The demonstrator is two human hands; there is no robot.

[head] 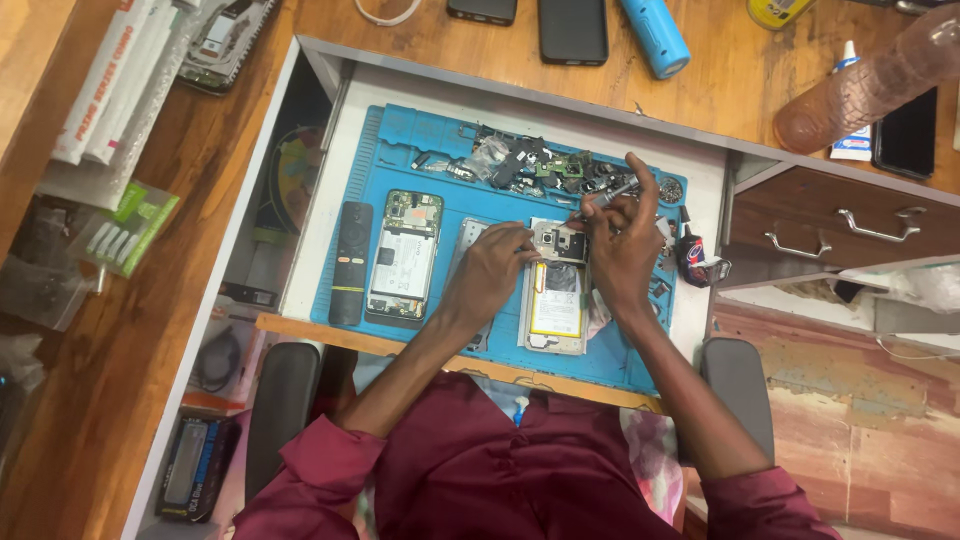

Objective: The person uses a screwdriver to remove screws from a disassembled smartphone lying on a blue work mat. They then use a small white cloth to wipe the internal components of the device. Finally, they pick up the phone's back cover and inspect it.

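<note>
Spanning the whole scene, a brown wooden worktop [180, 330] with a pulled-out white tray [700, 190] at its middle. On the tray, a blue work mat [420, 135], covering most of it. On the mat, left: an opened phone [405, 255] with its back removed, lying flat; just left of it, a black remote control [350, 262]. On the mat, centre right: a second opened phone [557, 300] with a yellow battery showing, lying flat under both hands. Left hand [490, 272]: fingers curled, fingertips pressing on the far left corner of this phone, steadying it. Right hand [625, 250]: closed around a thin grey screwdriver [608, 196], tip pointed down at the far end of the same phone. Far edge of mat: a heap of small loose phone parts [530, 165]. Right edge of mat: a small dark bottle [692, 252]. Far worktop: a blue cylinder [655, 38] and two dark phones [572, 28], well apart from the hands.
</note>
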